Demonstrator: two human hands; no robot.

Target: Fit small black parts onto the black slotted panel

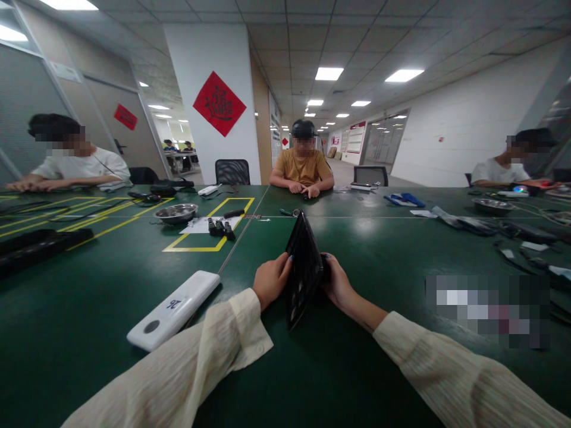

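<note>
A thin black rectangular panel [306,267] stands on edge between my hands, tilted, with its recessed face turned to the left. My left hand [271,279] is closed on its left side, the thumb pressed against that face. On the other side my right hand [338,282] is closed around a dark block-like part [326,268] at the panel's back. Whether that part is joined to the panel I cannot tell. The right fingers are partly hidden. Left of my left forearm lies a white oblong device [175,310] marked 26.
The green table [375,368] carries a metal bowl [176,213], small black parts [220,227] on white paper and a black tray [42,246]. At right lie cables [529,255] and another metal bowl [492,206]. A person [302,163] sits opposite; others sit left and right.
</note>
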